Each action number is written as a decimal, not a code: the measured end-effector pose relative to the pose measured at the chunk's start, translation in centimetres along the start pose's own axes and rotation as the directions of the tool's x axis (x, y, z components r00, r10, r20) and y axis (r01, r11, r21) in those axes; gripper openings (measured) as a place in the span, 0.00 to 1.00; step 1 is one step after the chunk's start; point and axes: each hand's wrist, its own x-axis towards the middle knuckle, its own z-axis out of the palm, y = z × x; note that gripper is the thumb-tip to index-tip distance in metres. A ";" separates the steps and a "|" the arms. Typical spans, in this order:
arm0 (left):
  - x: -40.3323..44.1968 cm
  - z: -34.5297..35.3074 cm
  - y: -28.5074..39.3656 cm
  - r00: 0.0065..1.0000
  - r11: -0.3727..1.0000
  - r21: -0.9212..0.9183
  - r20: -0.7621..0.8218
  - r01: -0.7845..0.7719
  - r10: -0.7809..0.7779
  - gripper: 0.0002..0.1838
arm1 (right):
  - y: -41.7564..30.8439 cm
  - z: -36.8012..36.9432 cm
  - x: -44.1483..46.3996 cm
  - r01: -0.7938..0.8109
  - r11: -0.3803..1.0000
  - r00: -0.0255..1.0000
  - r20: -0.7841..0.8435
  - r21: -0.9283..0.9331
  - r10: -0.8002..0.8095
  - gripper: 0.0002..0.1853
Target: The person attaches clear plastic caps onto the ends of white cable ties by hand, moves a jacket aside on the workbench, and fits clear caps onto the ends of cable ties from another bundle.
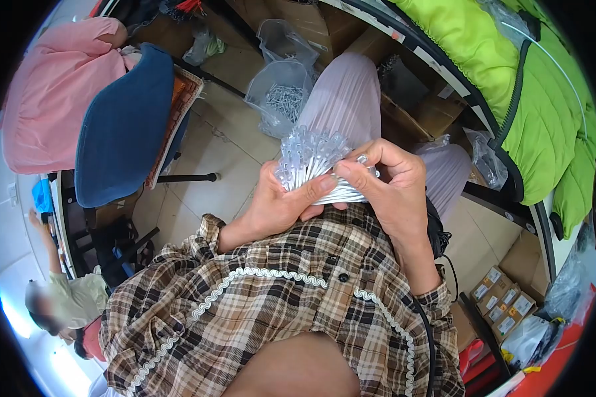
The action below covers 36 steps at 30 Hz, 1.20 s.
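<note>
Right at the frame's centre, your left hand [279,204] clasps a fanned bundle of white, clear-tipped strands [316,162], while your right hand [398,184] pinches its right edge, fingers [381,153] drawn narrow!

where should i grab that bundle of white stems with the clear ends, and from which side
Probably best by the white stems of the bundle, from the left with the thumb over them, as the left hand does. There they lie packed together, while the clear ends fan out and may splay. The right hand is at the opposite side.
</note>
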 end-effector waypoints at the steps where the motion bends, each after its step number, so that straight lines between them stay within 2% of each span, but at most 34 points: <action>1: 0.1 0.1 0.0 1.000 1.000 -0.006 -0.006 0.002 -0.002 0.08 | 0.1 -0.1 0.0 0.031 0.999 0.999 0.013 -0.038 -0.031 0.06; 6: 0.0 0.3 0.1 0.998 0.998 -0.050 -0.060 -0.038 0.035 0.08 | -0.9 0.2 -0.3 -0.066 0.987 0.997 -0.033 0.145 0.072 0.06; 12: -0.1 -0.3 -0.4 0.999 0.999 0.008 -0.004 0.032 -0.032 0.07 | -0.3 -0.2 -0.3 0.003 0.999 1.000 0.013 -0.049 -0.002 0.07; 16: 0.0 -0.9 -0.5 0.994 0.990 0.132 0.095 0.047 -0.060 0.15 | -1.3 0.5 0.1 -0.050 0.998 0.999 0.006 0.035 0.050 0.07; 22: -0.1 -0.1 0.1 0.992 0.998 0.052 0.118 0.033 -0.039 0.13 | -0.5 0.0 0.1 -0.051 0.983 0.998 -0.016 0.174 0.055 0.07; 27: -0.1 -0.3 -0.5 0.995 0.998 0.061 0.091 0.026 -0.031 0.11 | 0.0 -0.2 0.2 0.010 1.000 0.998 0.059 0.026 -0.011 0.05; 32: 0.0 -0.3 -0.4 0.996 0.992 0.117 0.063 0.057 -0.064 0.10 | -0.6 0.8 -0.1 -0.016 0.998 0.995 -0.102 0.065 0.022 0.04; 36: 0.0 -0.6 -0.6 0.993 0.978 0.205 0.094 0.046 -0.067 0.11 | -0.2 0.0 0.1 0.025 0.998 0.999 0.046 -0.054 -0.022 0.05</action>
